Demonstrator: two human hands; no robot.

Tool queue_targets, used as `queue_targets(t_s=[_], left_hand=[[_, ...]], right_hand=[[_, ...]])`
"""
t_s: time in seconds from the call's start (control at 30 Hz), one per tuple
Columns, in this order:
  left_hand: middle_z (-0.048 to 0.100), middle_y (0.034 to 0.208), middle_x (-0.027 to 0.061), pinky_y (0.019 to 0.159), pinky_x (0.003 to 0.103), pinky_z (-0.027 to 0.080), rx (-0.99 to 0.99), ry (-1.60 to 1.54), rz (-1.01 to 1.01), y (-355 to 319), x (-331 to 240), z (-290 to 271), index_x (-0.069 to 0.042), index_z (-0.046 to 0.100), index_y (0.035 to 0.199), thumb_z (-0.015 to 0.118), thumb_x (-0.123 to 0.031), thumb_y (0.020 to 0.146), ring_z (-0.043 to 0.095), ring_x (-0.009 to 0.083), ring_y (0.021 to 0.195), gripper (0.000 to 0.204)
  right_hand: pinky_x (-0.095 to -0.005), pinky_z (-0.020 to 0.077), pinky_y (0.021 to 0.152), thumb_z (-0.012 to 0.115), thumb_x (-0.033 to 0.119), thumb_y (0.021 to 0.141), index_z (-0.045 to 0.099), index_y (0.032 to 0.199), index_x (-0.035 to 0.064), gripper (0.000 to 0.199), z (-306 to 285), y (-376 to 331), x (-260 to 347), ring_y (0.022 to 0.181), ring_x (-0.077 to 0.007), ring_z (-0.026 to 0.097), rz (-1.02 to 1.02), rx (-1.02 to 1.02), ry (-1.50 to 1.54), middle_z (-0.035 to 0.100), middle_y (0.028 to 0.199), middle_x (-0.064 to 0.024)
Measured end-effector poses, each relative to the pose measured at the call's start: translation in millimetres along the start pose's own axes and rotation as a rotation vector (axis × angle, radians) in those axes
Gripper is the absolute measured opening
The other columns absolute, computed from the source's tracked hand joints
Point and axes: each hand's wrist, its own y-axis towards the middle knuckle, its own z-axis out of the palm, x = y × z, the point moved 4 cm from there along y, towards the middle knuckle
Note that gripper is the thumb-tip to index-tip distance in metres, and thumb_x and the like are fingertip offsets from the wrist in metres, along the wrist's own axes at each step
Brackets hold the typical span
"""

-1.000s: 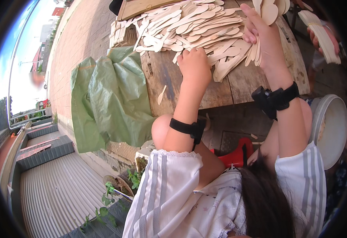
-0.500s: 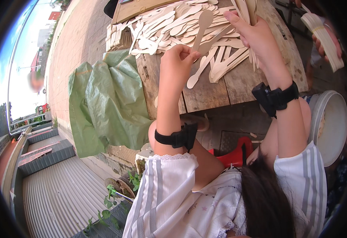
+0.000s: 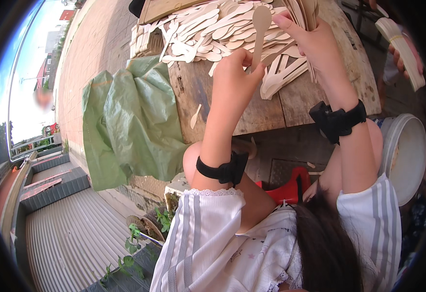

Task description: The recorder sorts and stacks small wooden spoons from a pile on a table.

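Observation:
Between the thumb and fingers of my left hand (image 3: 237, 73) a wooden spoon (image 3: 260, 29) is pinched by its handle, its bowl pointing up. My right hand (image 3: 315, 41) is closed around a bundle of wooden spoons (image 3: 304, 12), which stand up out of the grip at the table's far right. Behind and between both hands spreads a heap of loose wooden spoons (image 3: 208, 29). A few more spoons (image 3: 282, 80) lie fanned on the boards just below the right hand. One small spoon (image 3: 196, 117) rests alone to the left of my left forearm.
The worn wooden table (image 3: 261, 117) ends in front of my knees. Green sheeting (image 3: 135, 121) hangs at its left corner. A white bucket (image 3: 405, 160) stands at the right, near a red stool (image 3: 291, 187). Another person's hand (image 3: 399, 61) holds a banded spoon bundle (image 3: 401, 48).
My left hand has moved right, toward the right hand, with its spoon now more upright. The small spoon left of my forearm has come into fuller view. My right hand stays nearly still.

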Motion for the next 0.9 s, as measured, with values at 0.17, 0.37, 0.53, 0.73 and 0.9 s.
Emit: queue_targets(t_s=[0.17, 0.37, 0.53, 0.73, 0.9], left_hand=[[0.065, 0.07, 0.0137, 0.064, 0.034, 0.049, -0.007, -0.097, -0.094, 1, -2, 3, 0.002, 0.059, 0.076, 0.07, -0.014, 0.075, 0.064, 0.0259, 0.068, 0.019], [0.066, 0.072, 0.0099, 0.066, 0.029, 0.047, 0.114, -0.17, -0.003, -3, -12, 16, 0.002, 0.061, 0.082, 0.07, -0.016, 0.078, 0.06, 0.0132, 0.066, 0.02], [0.065, 0.076, 0.01, 0.066, 0.029, 0.048, 0.076, -0.066, -0.058, -4, 5, 11, 0.002, 0.06, 0.082, 0.068, -0.016, 0.079, 0.06, 0.0124, 0.069, 0.02], [0.064, 0.078, 0.0059, 0.067, 0.024, 0.046, -0.054, -0.119, -0.081, 3, 10, -7, 0.002, 0.06, 0.091, 0.065, -0.012, 0.082, 0.058, 0.0102, 0.072, 0.017], [0.066, 0.079, 0.002, 0.058, 0.02, 0.038, -0.132, -0.502, -0.049, 7, 10, -14, 0.0, 0.064, 0.098, 0.065, -0.01, 0.085, 0.05, 0.0042, 0.066, 0.017]], right_hand=[[-0.0201, 0.0415, 0.053, 0.075, 0.033, 0.078, 0.066, 0.1, 0.0044, 0.037, 12, -4, -19, 0.065, -0.0052, 0.055, 0.095, 0.199, -0.197, 0.063, 0.079, 0.0017], [-0.0223, 0.0452, 0.056, 0.075, 0.03, 0.077, 0.065, 0.097, 0.0034, 0.035, 24, -16, -14, 0.07, -0.0069, 0.059, 0.177, 0.272, -0.055, 0.066, 0.083, -0.0017], [-0.0264, 0.0505, 0.063, 0.073, 0.027, 0.077, 0.066, 0.096, 0.0008, 0.034, 9, -8, 5, 0.067, -0.012, 0.063, 0.083, 0.084, -0.095, 0.067, 0.078, -0.0068], [-0.0193, 0.0376, 0.046, 0.058, 0.015, 0.091, 0.056, 0.085, 0.0064, 0.011, -13, 8, 23, 0.049, -0.0035, 0.043, -0.164, -0.128, -0.04, 0.047, 0.061, 0.0063], [-0.0228, 0.0465, 0.061, 0.068, 0.026, 0.084, 0.065, 0.1, 0.0008, 0.03, 4, -4, -1, 0.066, -0.0061, 0.057, -0.027, 0.192, -0.229, 0.065, 0.075, -0.0028]])
